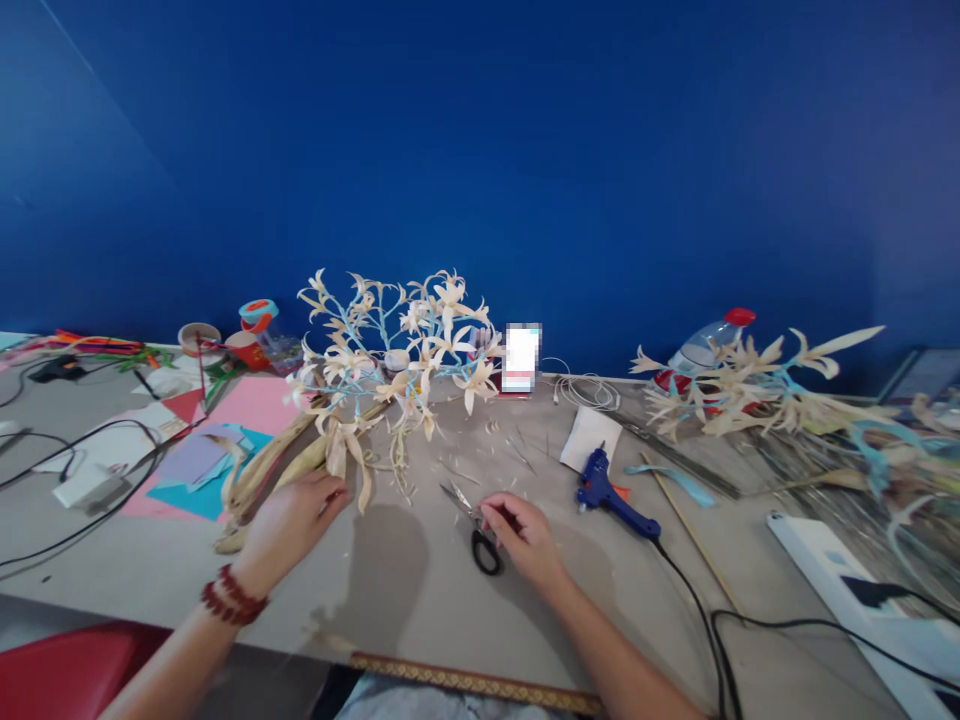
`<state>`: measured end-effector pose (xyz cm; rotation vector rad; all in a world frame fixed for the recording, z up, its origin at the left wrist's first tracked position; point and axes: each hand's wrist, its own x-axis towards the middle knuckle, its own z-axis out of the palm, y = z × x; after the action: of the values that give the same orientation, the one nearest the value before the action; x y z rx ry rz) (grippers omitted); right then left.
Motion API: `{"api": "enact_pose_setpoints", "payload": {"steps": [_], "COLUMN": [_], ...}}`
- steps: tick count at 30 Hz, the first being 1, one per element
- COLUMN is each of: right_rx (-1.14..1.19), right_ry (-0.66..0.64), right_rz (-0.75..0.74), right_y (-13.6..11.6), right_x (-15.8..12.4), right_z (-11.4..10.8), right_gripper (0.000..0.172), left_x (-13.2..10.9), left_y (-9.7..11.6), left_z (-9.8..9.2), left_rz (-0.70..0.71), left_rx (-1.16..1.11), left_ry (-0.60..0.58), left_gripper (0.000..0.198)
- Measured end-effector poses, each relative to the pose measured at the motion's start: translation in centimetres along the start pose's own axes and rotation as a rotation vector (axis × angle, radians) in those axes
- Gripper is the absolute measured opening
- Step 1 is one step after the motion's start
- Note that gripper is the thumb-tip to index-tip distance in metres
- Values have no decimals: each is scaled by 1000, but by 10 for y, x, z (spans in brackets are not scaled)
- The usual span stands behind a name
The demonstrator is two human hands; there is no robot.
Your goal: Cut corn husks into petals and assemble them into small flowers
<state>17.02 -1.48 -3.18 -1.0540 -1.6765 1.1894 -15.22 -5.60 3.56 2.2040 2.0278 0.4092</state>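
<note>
My left hand [300, 520], with beaded bracelets on its wrist, is closed with its fingers curled together beside pale dried husk strips [277, 465]. Whatever it may pinch is hidden. Low over the table, my right hand [525, 540] has its thumb and fingers closed at the scissors [486, 552]. The blades point away to the left and one black loop shows; the hand covers the rest. Beyond my hands stands a spray of cream husk flowers [424, 375] on light blue stems.
A blue glue gun [611, 495] rests on the right by a white packet [591, 437], its cord running to the front edge. More husk flowers [772, 390] and a power strip [825, 575] are farther right. Coloured paper [259, 405], cups and cables crowd the left. A lit phone [520, 358] stands behind.
</note>
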Motion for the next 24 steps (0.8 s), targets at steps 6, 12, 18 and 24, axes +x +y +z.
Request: {"api": "enact_pose_setpoints", "payload": {"steps": [6, 12, 18, 24], "right_rx": [-78, -93, -11, 390], "right_ry": [51, 2, -78, -352], "right_rz": [-12, -20, 46, 274], "right_y": [-2, 1, -3, -17], "right_x": [2, 1, 0, -3], "right_z": [-4, -4, 2, 11], "right_gripper": [24, 26, 29, 41], "left_x": [28, 5, -35, -39], "left_y": [13, -15, 33, 113], "left_z": [35, 29, 56, 77], "left_rz": [4, -213, -382, -326], "left_rx": [272, -160, -910, -1309], "left_ry": [19, 221, 202, -148], "left_gripper": [30, 29, 29, 25]}}
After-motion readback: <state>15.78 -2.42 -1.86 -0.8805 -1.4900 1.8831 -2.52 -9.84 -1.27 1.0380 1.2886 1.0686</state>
